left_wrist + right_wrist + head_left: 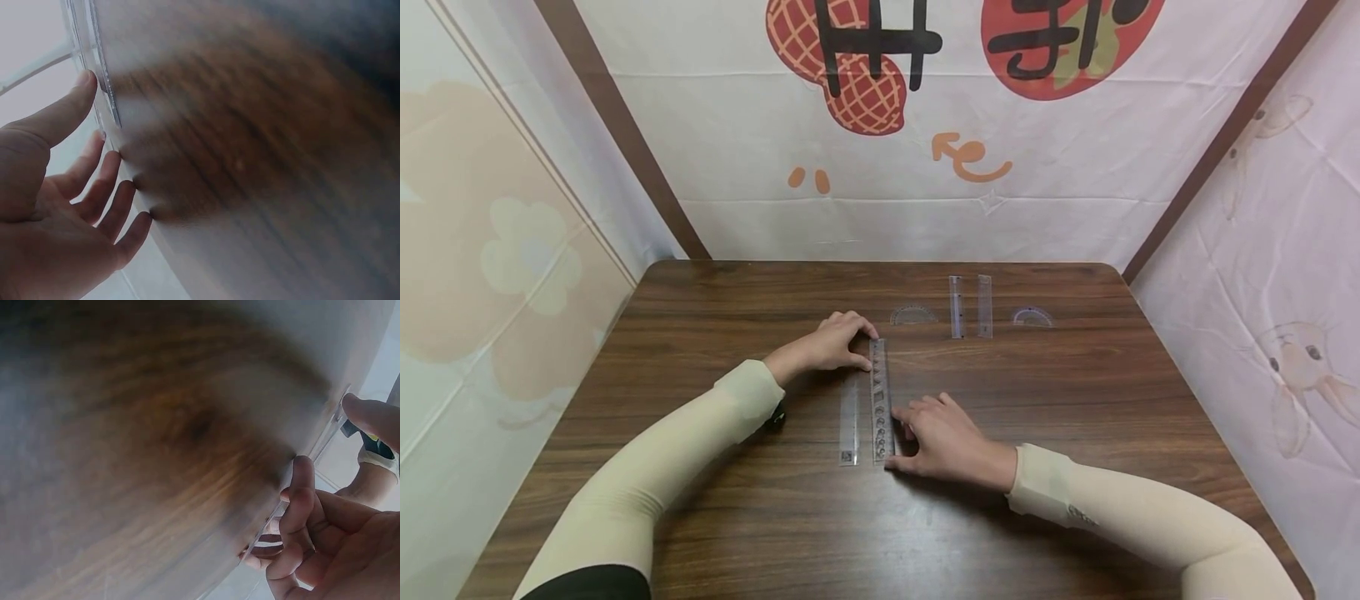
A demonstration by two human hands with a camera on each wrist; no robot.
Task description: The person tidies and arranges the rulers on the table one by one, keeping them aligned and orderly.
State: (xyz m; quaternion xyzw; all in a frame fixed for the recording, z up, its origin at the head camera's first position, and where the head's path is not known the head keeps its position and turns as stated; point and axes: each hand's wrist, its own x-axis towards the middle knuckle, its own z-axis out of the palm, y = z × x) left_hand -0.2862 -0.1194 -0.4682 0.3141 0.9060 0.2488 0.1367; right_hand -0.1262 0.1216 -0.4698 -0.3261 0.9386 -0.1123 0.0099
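A clear stencil ruler [880, 404] with cut-out shapes lies lengthwise on the table, pointing away from me. My left hand [838, 342] touches its far end, thumb by the left edge and a fingertip at the top. In the left wrist view the fingers of this hand [75, 206] are spread and softly bent beside the clear plastic edge [107, 75]. My right hand [943, 442] rests at the ruler's right side, thumb by the near corner, bent fingers along the edge. A plain clear ruler [848, 429] lies parallel, just to the left.
Farther back on the brown wooden table [1000, 533] lie a clear protractor [913, 315], a narrow ruler [957, 307], another clear ruler [985, 307] and a second, purplish protractor [1032, 317]. A printed cloth wall [887, 221] stands behind the table's far edge.
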